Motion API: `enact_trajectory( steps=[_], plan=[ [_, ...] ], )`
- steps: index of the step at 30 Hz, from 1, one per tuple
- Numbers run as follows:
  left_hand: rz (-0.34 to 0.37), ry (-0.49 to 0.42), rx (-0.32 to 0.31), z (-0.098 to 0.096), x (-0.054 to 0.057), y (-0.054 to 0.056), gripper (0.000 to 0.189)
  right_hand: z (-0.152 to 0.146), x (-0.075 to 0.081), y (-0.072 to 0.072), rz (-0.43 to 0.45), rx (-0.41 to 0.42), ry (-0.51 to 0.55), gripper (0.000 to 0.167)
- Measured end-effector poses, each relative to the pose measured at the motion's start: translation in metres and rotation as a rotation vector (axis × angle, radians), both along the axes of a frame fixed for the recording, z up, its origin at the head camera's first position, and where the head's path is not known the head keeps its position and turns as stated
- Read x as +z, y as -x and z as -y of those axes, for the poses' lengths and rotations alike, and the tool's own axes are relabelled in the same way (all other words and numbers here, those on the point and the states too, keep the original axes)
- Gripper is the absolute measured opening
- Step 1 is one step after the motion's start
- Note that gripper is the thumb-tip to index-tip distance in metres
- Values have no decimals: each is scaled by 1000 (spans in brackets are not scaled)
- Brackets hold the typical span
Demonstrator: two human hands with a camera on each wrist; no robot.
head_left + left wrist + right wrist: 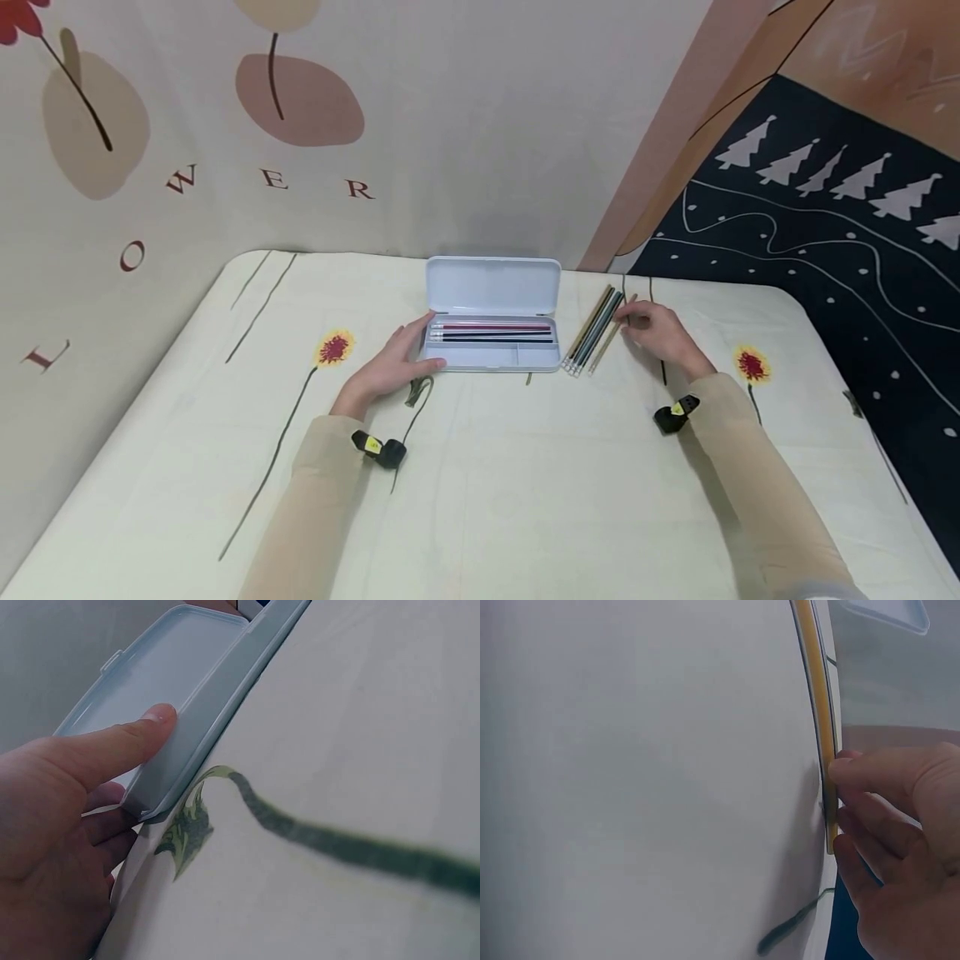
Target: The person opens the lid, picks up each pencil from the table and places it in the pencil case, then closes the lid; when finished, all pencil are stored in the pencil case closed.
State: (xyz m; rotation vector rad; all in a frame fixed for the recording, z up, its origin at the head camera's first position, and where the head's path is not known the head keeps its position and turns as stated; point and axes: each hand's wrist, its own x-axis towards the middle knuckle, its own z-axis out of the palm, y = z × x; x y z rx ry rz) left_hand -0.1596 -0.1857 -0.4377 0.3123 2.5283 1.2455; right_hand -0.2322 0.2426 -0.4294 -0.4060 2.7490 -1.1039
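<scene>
A light blue pencil case (491, 357) stands with its lid (492, 285) raised, and several pencils (491, 333) lie in its long back compartment. My left hand (390, 362) grips the case's left end, the thumb on its front wall and the fingers round the corner in the left wrist view. Right of the case, a bundle of pencils (595, 329) lies side by side on the cloth. At the bundle's right, my right hand (660, 329) pinches a yellow pencil (823, 712) near its far end between thumb and fingers. That pencil lies slightly apart from the others.
A white cloth (480, 483) printed with flowers covers the table. Close behind the case rises a pale printed backdrop (480, 183). A dark cloth with white trees (817, 250) hangs at the right. Each wrist wears a small black camera.
</scene>
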Motion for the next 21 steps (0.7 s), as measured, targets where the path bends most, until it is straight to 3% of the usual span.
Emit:
enact_trajectory(
  steps=[7, 21],
  plan=[
    [-14, 0, -6, 0, 0, 0, 86, -1, 4, -6, 10, 31, -29, 24],
    [-13, -10, -1, 1, -1, -1, 86, -1, 7, -21, -28, 205, -59, 21]
  ],
)
